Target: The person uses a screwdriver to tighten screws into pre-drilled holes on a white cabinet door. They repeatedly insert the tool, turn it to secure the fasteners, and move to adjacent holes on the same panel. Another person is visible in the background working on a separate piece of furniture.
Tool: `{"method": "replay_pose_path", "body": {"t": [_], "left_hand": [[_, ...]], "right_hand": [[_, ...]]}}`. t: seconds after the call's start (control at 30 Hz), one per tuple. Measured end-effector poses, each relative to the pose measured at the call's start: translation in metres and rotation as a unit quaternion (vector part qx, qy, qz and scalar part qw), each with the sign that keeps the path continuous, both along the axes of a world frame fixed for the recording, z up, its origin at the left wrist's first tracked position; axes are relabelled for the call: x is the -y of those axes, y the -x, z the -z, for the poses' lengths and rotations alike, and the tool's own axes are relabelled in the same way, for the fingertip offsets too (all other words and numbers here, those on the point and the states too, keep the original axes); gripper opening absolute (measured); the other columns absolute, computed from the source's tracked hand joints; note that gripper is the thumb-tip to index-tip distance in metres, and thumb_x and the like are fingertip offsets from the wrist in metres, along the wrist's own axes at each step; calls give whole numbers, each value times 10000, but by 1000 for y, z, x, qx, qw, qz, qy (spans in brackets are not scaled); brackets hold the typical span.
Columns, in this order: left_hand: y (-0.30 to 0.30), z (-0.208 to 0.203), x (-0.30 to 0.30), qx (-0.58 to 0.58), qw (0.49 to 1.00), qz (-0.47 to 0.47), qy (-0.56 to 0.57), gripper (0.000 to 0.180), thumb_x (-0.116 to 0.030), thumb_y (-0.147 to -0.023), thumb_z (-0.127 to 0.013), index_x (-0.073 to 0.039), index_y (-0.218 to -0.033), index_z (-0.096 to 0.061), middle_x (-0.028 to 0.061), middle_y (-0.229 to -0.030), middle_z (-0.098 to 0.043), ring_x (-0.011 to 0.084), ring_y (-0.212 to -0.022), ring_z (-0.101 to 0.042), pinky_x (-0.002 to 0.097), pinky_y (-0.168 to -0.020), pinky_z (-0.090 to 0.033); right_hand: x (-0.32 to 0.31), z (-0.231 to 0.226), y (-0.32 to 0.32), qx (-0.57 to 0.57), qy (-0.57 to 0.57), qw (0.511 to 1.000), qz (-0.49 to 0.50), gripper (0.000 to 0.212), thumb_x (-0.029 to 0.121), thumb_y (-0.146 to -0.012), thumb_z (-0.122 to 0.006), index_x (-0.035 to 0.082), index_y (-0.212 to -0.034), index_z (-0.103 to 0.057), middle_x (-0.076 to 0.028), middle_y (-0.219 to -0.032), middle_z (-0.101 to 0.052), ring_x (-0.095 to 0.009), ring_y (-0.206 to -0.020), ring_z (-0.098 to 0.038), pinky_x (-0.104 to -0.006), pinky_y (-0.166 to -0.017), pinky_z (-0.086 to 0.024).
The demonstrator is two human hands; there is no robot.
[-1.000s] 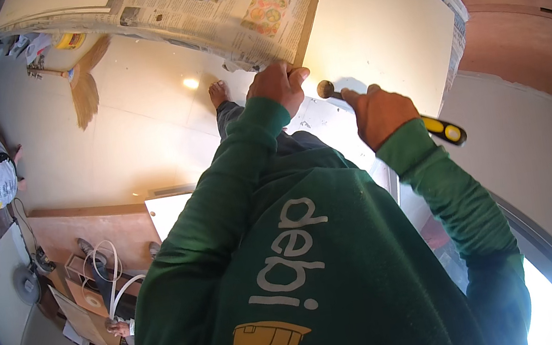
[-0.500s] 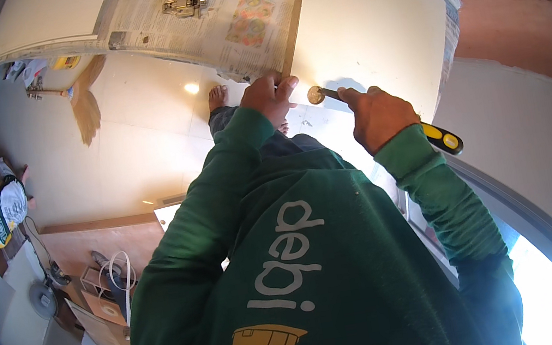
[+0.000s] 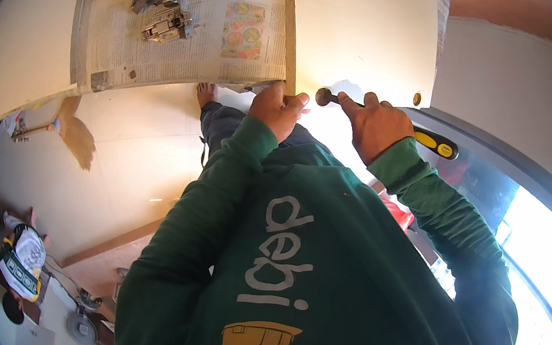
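My right hand (image 3: pixel 380 127) is closed around a hammer (image 3: pixel 436 143) with a black and yellow grip. Its round dark head (image 3: pixel 324 97) is over the near edge of a cream panel (image 3: pixel 367 16), a short way right of my left hand. My left hand (image 3: pixel 275 112) has its fingers curled and thumb pressed in at the near end of a brown strip (image 3: pixel 290 20) along the panel's left edge. Whatever lies between those fingers is too hidden to make out. A small round brown spot (image 3: pixel 416 99) shows near the panel's near right corner.
Metal cabinet hinges (image 3: pixel 167 26) lie on newspaper (image 3: pixel 214 46) left of the strip. Another cream panel (image 3: pixel 17 61) is farther left. A broom (image 3: pixel 75 134) rests on the floor. A white and green bag (image 3: pixel 22 264) and a grey disc (image 3: pixel 81 329) are at far left.
The hammer head has tilted, its round face now darker and slightly farther from my left hand. My left hand stays at the strip's end. The whole view has shifted, with the hinges lower and farther left.
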State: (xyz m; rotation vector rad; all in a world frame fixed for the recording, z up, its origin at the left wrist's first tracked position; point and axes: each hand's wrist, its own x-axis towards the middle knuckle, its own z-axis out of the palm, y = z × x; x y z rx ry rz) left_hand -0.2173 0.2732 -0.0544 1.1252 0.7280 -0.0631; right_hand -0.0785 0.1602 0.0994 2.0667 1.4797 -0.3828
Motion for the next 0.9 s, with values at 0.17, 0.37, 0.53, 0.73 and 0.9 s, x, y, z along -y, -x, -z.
{"method": "replay_pose_path", "body": {"t": [0.17, 0.37, 0.53, 0.73, 0.9], "left_hand": [[-5, -11, -11, -11, 998, 37, -39, 347, -247, -1031, -661, 76, -930, -588, 137, -821, -662, 207, -808, -709, 335, -801, -592], [-3, 15, -10, -14, 999, 47, -12, 377, -251, -1002, -695, 116, -1010, -607, 234, -987, -750, 290, -919, -769, 393, -817, -584], [-7, -6, -26, -29, 993, 107, -30, 336, -214, -1002, -683, 111, -1056, -615, 223, -964, -757, 281, -885, -761, 386, -798, -587], [-7, -8, -23, -1, 998, 64, 23, 348, -239, -1012, -676, 95, -1100, -636, 200, -962, -760, 241, -846, -751, 359, -758, -591], [-9, -3, -33, -31, 990, 126, 58, 398, -306, -1026, -660, 86, -1095, -640, 171, -984, -757, 205, -879, -751, 328, -746, -590]], "right_hand": [[2, -5, 16, -13, 27, 995, 91, 392, 194, -978, -585, 169, -1364, -646, -124, -972, -673, -289, -792, -730, -420, -632, -602], [-6, -8, 29, 9, 26, 992, 121, 370, 179, -974, -578, 154, -1338, -642, -124, -957, -679, -305, -777, -739, -425, -631, -603], [-14, -7, 30, 19, 13, 991, 132, 274, 179, -966, -589, 128, -1230, -641, -118, -932, -680, -304, -776, -740, -428, -631, -604], [-16, -5, 32, 22, -4, 985, 168, 241, 184, -980, -563, 119, -1201, -631, -143, -926, -674, -336, -769, -740, -437, -629, -605], [-21, -6, 37, -59, 41, 949, 308, 302, 194, -1020, -506, 94, -1287, -606, -207, -975, -689, -405, -857, -746, -504, -746, -614]]}}
